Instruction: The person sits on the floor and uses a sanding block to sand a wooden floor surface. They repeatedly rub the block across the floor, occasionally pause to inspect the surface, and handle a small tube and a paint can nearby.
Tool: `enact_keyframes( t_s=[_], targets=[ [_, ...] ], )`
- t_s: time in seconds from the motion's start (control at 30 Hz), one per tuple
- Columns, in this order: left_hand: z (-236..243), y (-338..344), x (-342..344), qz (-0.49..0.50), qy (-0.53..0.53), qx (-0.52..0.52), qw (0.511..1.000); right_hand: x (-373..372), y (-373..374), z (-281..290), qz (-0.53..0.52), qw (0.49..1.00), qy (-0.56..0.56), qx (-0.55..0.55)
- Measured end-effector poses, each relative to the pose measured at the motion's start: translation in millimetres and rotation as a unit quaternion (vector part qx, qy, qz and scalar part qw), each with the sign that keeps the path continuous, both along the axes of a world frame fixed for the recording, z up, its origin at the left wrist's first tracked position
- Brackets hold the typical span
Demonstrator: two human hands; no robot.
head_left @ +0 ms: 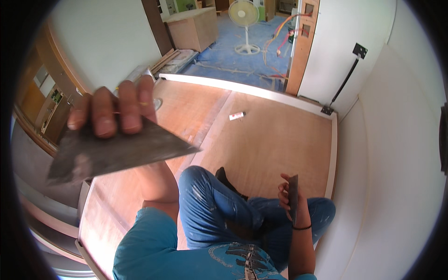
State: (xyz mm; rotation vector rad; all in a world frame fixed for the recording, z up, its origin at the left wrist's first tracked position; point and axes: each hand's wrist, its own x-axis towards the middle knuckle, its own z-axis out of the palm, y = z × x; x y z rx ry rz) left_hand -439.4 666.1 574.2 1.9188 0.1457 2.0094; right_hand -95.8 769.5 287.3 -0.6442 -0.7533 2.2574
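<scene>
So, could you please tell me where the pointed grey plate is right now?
In the head view, the grey plate is on the left, raised close to the camera in the left hand, up and left of the bent denim knee.

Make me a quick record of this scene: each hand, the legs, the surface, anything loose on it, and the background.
Left hand: raised, gripping a wide dark blade; fingers over its upper edge
Right hand: holding a narrow dark plate, seen nearly edge-on
Legs: bent, in paint-spotted jeans
Surface: wooden panel with a raised white rim
Loose item: small white object with a dark end
Background: standing fan on blue floor covering
</scene>
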Motion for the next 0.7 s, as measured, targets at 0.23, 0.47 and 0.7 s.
enact_keyframes(
  t_s=[0.23, 0.47, 0.7],
  targets=[
    [49, 55, -46, -0.071, -0.009, 0.074, 0.995, 33, 36, -37, -0.058, 0.997, -0.045, -0.032],
    [-135, 352, -234, 0.434, -0.211, -0.285, 0.828, 25, 58, -76, -0.096, 0.99, -0.042, -0.095],
    [-186, 318, -225, 0.225, -0.353, -0.366, 0.831, 33, 61, -88, -0.126, 0.985, -0.039, -0.111]
  ],
)
